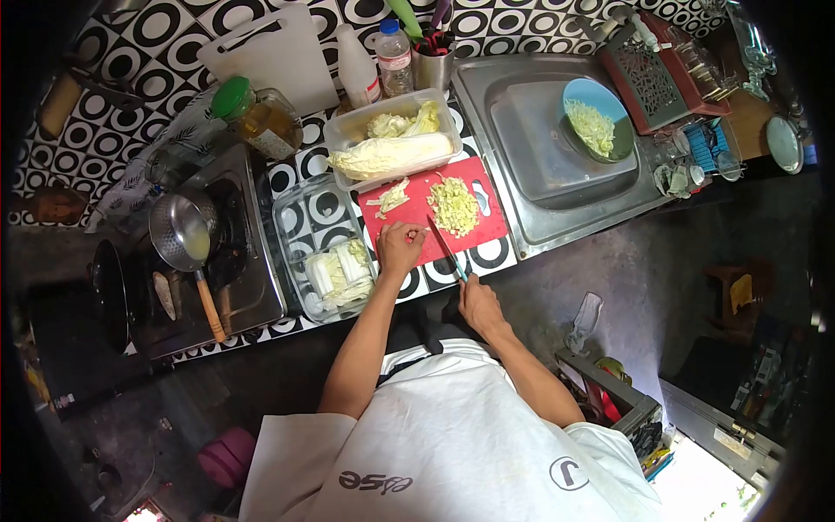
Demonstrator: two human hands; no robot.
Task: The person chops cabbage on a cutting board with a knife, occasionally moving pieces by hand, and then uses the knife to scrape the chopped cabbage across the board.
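Note:
A red cutting board (491,228) lies on the counter in front of me. On it are a heap of finely chopped cabbage (454,206) and a few loose cabbage strips (389,199). My right hand (479,304) is closed round the handle of a knife (445,246), whose blade points away from me, low over the board beside the heap. My left hand (400,248) rests on the board's near left part with its fingers curled; what they hold, if anything, is too small to name.
Behind the board, a plastic container (348,181) holds cabbage. Left of it, a clear tray (287,228) holds cut cabbage pieces. A saucepan (178,248) sits on the stove. In the sink (522,222), a blue bowl (584,90) holds shredded cabbage.

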